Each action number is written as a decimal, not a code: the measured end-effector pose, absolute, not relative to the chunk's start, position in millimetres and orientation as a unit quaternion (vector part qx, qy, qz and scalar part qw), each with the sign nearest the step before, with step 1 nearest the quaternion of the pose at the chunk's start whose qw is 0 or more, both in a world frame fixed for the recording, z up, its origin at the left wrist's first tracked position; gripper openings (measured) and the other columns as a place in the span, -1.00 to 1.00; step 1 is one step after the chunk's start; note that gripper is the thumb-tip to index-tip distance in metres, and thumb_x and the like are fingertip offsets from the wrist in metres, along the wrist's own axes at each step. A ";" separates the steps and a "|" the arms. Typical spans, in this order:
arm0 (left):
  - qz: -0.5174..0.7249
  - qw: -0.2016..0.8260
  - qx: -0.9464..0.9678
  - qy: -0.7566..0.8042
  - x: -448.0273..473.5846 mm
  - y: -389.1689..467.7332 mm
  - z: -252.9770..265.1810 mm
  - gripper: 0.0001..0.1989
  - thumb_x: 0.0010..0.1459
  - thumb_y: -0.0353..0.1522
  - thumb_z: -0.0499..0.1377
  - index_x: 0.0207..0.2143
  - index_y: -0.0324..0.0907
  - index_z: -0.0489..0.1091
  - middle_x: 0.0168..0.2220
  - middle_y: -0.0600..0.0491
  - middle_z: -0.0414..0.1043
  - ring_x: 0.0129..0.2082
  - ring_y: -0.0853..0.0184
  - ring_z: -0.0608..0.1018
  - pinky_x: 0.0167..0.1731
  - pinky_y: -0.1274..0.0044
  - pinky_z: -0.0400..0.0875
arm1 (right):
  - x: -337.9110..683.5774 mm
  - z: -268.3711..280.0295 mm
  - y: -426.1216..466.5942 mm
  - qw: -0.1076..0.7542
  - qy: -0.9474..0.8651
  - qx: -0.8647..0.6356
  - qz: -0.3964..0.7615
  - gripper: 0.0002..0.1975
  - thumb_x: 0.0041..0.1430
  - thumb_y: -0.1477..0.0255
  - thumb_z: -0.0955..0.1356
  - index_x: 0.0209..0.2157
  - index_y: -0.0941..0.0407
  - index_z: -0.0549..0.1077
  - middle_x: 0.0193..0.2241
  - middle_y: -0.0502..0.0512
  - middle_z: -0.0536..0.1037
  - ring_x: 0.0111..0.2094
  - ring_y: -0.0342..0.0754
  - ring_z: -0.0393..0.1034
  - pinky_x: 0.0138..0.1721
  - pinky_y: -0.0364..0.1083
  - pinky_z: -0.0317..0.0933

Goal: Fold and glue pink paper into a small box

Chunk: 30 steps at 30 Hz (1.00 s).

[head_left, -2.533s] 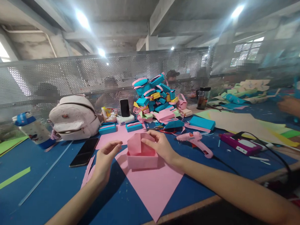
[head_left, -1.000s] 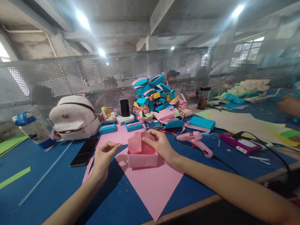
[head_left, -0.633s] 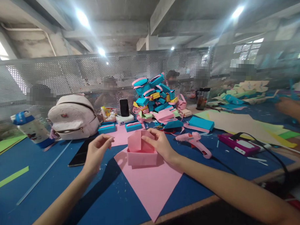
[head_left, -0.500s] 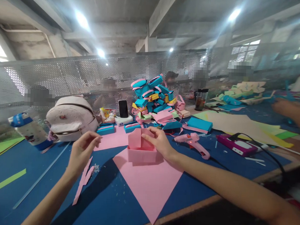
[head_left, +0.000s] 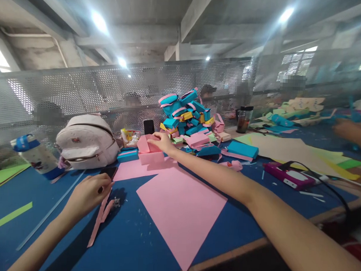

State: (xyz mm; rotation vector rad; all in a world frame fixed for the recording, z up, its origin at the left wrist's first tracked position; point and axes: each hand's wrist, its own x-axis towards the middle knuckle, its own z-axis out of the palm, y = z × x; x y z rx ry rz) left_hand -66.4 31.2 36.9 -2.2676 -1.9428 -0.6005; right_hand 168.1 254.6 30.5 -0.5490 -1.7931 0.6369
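My right hand (head_left: 162, 143) reaches far forward across the table, its thumb and fingers closed on the upper part of a small pink paper box (head_left: 151, 157). The box is at the pink sheet at the back, in front of the phone. My left hand (head_left: 89, 191) is low over the blue table at the upper end of some pink paper strips (head_left: 100, 217). Its fingers are curled together, and whether they grip a strip is not clear. A large pink sheet (head_left: 180, 214) lies cornerwise in front of me.
Blue, pink and yellow paper boxes (head_left: 193, 116) are heaped at the back. A pink glue gun (head_left: 234, 165) is partly behind my right forearm. A backpack (head_left: 87, 142) and bottle (head_left: 37, 156) stand left; a purple device (head_left: 287, 175) lies right. Another person's hand (head_left: 350, 131) shows far right.
My right hand has carried the pink box forward and left, off the large pink sheet. My left hand has come down and slightly left toward the pink strips.
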 end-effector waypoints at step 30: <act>-0.068 -0.175 -0.773 -0.606 4.7 104.6 -5.9 -0.60 -0.11 -0.03 0.27 -0.43 -0.16 0.38 -0.45 0.10 0.43 -0.45 0.31 0.44 -0.47 0.57 0.19 | 233.1 -1.9 204.7 0.076 -0.974 -0.205 0.054 -0.62 0.03 0.18 0.47 -0.20 0.16 0.48 -0.22 0.16 0.52 -0.17 0.08 0.39 -0.22 -0.07 0.20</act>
